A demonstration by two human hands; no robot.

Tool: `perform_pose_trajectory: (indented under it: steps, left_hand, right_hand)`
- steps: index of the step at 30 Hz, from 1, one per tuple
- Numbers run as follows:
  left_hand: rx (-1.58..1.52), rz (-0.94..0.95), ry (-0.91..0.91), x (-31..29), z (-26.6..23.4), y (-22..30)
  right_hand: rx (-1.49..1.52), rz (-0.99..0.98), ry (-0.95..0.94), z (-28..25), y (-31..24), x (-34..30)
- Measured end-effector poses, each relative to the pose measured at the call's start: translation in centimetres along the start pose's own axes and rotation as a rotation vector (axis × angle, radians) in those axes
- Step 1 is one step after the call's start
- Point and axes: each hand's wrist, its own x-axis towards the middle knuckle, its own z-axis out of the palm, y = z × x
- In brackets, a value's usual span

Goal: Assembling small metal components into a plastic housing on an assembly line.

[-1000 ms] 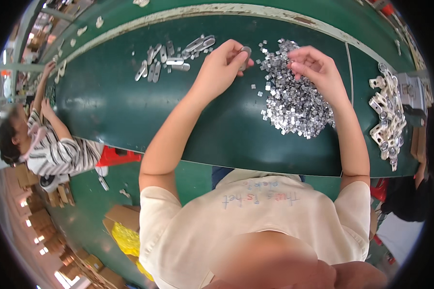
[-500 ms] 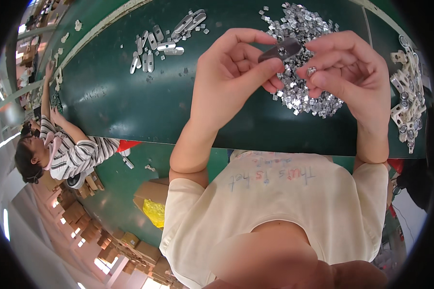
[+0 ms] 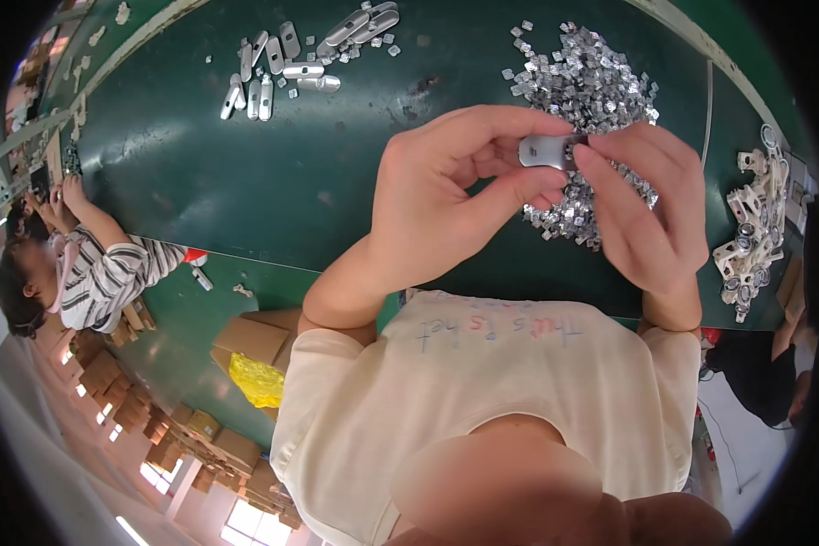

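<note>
Between the thumb and fingers of my left hand (image 3: 460, 196) is a silver oval metal casing (image 3: 542, 151) with a small slot. My right hand (image 3: 651, 196) is closed at the casing's right end, its thumb and forefinger pressed against it. Whatever small piece those right fingertips pinch is hidden by them. Beneath and behind both hands lies a heap of small shiny square metal clips (image 3: 582, 86) on the dark green table (image 3: 337, 196).
Several similar silver casings (image 3: 275, 59) lie at the far left with loose clips among them. White plastic parts with rings (image 3: 751, 223) are piled at the right edge. A person in a striped top (image 3: 96, 278) works at the left. A carton with yellow plastic (image 3: 257, 378) stands on the floor.
The casing has turned from its dark side to its silver outer face. My right hand has moved in from beside it, bringing the small clip to its end.
</note>
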Motion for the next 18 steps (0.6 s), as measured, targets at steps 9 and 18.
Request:
perform_pose_trajectory:
  steps: [9,18]
  left_hand:
    - [-0.007,0.032,-0.021,0.9,-1.8,-0.2]
    - [-0.105,-0.152,0.144,2.2,-4.3,-1.4]
  right_hand:
    - [-0.296,-0.206,-0.120,0.5,0.3,1.5]
    - [0.230,0.413,-0.115,7.4,11.6,10.8]
